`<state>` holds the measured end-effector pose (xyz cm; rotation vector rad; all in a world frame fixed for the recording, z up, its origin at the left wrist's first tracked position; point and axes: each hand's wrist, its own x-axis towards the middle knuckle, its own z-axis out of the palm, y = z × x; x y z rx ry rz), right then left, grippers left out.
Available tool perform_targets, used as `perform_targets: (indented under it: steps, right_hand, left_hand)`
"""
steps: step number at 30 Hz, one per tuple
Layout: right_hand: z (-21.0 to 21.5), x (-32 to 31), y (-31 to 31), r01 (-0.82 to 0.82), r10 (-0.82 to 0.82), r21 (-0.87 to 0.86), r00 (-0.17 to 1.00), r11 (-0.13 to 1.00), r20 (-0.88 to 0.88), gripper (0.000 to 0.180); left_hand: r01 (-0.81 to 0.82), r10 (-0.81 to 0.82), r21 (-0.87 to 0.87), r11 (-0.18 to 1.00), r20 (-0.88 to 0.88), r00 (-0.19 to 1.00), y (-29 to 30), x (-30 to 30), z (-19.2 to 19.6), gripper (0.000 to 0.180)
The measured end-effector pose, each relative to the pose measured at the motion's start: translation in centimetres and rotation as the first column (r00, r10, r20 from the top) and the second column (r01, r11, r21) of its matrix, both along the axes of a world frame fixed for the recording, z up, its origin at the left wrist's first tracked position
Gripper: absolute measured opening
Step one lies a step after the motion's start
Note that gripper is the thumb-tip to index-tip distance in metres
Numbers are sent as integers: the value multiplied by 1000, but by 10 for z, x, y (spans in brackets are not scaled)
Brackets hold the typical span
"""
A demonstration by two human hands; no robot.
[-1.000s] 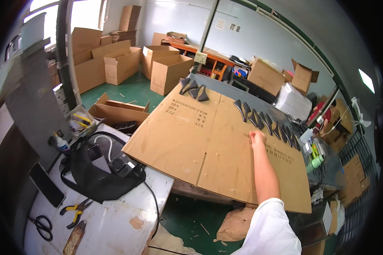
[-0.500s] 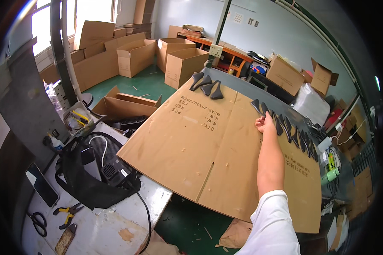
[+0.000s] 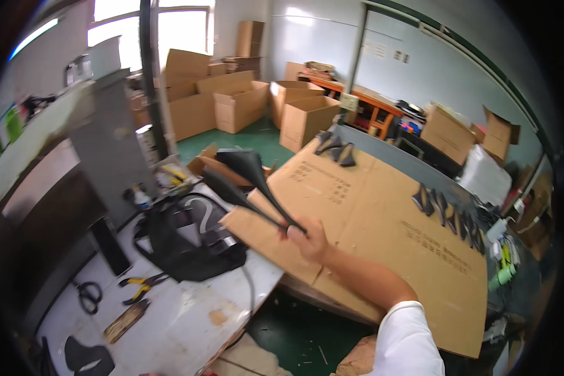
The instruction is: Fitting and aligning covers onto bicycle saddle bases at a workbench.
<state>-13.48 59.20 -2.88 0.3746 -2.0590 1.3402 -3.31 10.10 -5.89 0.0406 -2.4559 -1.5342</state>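
Because the right hand [image 3: 309, 240] pinches two black pieces [image 3: 247, 168] by their slim stems alone, fingers narrowed around both, a loose hold could let their broad ends swing together and scuff. Smooth-looking and paddle-shaped, they're above the left end of the creased brown cardboard [image 3: 376, 213]; the left hand's state I can't tell.

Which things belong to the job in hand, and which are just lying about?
Likely the job:
two black paddle-shaped pieces in the right hand
similar black pieces on flat brown cardboard

Seemingly lying about:
black rectangular phone
yellow-and-black pliers
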Motion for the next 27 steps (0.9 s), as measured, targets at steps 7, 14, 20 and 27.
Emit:
perform_targets:
  steps: [7,14,20,27]
  right_hand:
    - [33,36,-196,-540,883,-699,272,469,382,34]
    - [29,37,-285,-635,780,-630,-68,447,622,34]
    - [52,69,-329,-609,957,-793,-222,15,188,86]
    - [67,81,-317,-709,997,-702,48,73,55,100]
  left_hand:
    - [-146,214,858,493,43,976,-45,-9,-22,37]
    - [-156,-52,759,632,242,969,-114,15,7,31]
    - [-190,-461,969,-157,99,882,-147,39,1,27]
    - [-240,-252,917,319,326,911,-146,32,16,30]
